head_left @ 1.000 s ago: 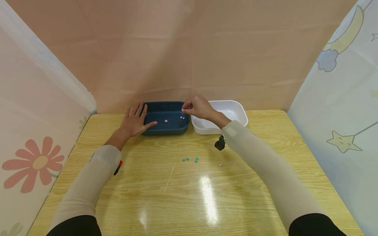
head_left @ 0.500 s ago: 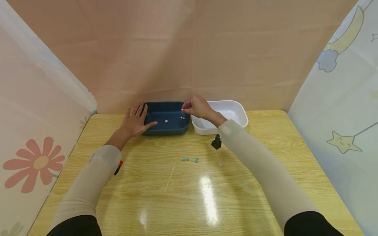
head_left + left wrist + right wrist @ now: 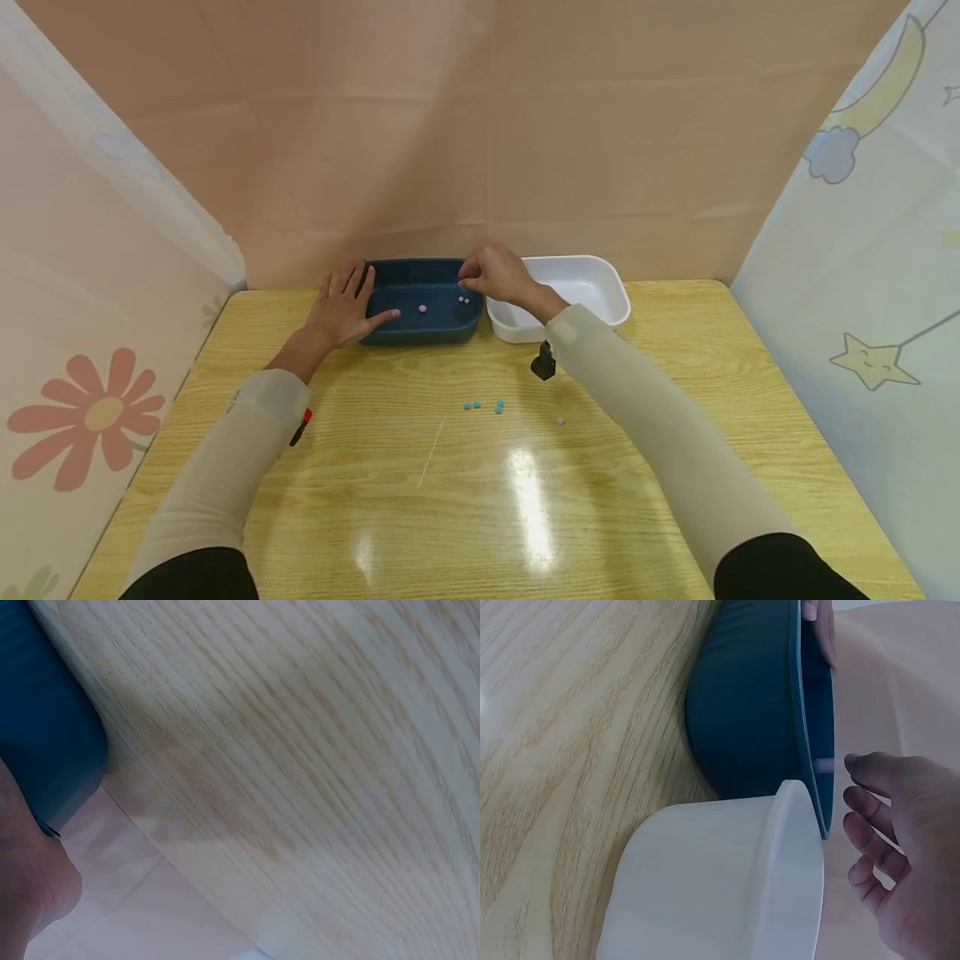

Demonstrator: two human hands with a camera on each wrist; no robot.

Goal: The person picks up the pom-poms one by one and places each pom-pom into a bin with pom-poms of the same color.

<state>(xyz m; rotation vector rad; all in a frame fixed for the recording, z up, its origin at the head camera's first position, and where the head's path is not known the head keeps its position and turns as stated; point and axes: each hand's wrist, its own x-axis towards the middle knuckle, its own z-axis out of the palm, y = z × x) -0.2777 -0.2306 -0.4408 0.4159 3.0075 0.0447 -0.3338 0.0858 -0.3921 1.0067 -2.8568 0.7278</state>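
My left hand (image 3: 335, 312) rests spread on the left end of a dark blue tub (image 3: 423, 336), its thumb reaching over the front rim. Three small pink beads, a larger one (image 3: 422, 308) and a pair of smaller ones (image 3: 463, 300), lie inside that tub. Over the tub's right end hovers my right hand (image 3: 501, 273). In the right wrist view its thumb and index finger stand apart, and a blurred pinkish bead (image 3: 824, 766) shows in mid-air just off the fingertips, at the tub's opening. The left wrist view catches only part of the left hand (image 3: 37, 881) against the tub.
A white tub (image 3: 592, 287) stands right beside the blue one, partly under the right forearm. Several turquoise beads (image 3: 477, 404) and one pink bead (image 3: 560, 421) lie on the wooden table (image 3: 360, 500). Patterned sheets hang around the table's back and sides.
The pink bead pinched in my right fingertips has been let go; the fingers have parted. The right forearm has shifted slightly left. My left hand has stayed put.
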